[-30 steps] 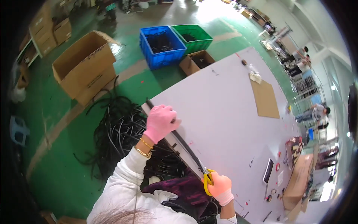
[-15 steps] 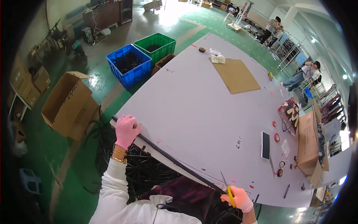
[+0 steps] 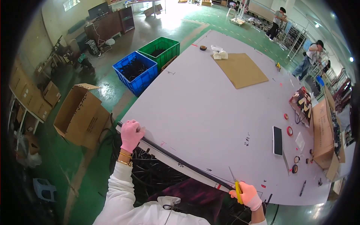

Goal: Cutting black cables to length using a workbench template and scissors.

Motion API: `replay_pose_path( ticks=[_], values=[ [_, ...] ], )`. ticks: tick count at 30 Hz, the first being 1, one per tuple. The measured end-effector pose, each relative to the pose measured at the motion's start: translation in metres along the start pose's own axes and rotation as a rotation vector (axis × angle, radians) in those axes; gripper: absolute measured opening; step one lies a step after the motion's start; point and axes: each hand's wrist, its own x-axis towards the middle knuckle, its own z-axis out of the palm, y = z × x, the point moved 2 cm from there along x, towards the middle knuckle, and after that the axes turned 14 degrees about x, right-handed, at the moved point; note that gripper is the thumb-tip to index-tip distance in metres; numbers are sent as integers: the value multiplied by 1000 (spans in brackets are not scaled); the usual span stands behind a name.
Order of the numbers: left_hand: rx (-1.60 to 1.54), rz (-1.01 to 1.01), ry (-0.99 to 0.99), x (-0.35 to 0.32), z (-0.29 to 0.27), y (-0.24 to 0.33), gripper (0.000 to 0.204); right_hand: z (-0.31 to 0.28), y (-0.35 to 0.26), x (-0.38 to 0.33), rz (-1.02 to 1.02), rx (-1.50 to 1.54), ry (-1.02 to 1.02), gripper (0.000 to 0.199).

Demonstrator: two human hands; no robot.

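A long black rubber-like strip point(image 3: 176, 161) lies along the near edge of the white table point(image 3: 195, 112). Its far-left end passes under my left hand point(image 3: 131, 135), which is in a pink glove and closed around it near the table's left corner. At the near edge, my gloved right hand point(image 3: 249, 195) grips yellow-handled scissors point(image 3: 238, 192), their blades pointing up and away over the tabletop. The fingers of that hand also meet the strip's right end; whether they pinch it is hard to see. Dark marks are written on the table beside the strip.
More black strips point(image 3: 153, 167) hang or lie in a heap below the near edge. Left of the table stand an open carton point(image 3: 84, 116), a blue crate point(image 3: 144, 86) and a green crate point(image 3: 172, 50). A phone point(image 3: 277, 140), tape rolls point(image 3: 289, 131) and cardboard sheet point(image 3: 243, 71) lie on top.
The whole view has shifted, so the table and most things sit further right in the picture. Both hands keep nearly the same places along the strip, and the scissors stay in my right hand.
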Motion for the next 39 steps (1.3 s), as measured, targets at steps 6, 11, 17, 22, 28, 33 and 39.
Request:
replay_pose_path(
  ticks=[6,11,17,22,28,33,39],
  values=[
    [58,58,5,3,17,-8,26,-10,-16,-7,3,116,60,24],
    [-59,87,1,9,9,-16,34,-18,-14,3,50,142,76,23],
    [-87,67,-58,7,16,-8,35,-22,-6,6,129,62,90,35],
    [-28,68,-80,3,14,-10,34,-18,-2,11,87,-230,114,40],
    [-15,69,-79,3,15,-13,34,-17,-13,7,-13,-100,55,39],
    [-16,60,-83,3,17,-12,34,-11,-16,4,187,481,1,26],
    [-51,20,-96,5,14,-13,35,-17,-13,11,111,83,-12,24]
  ],
)
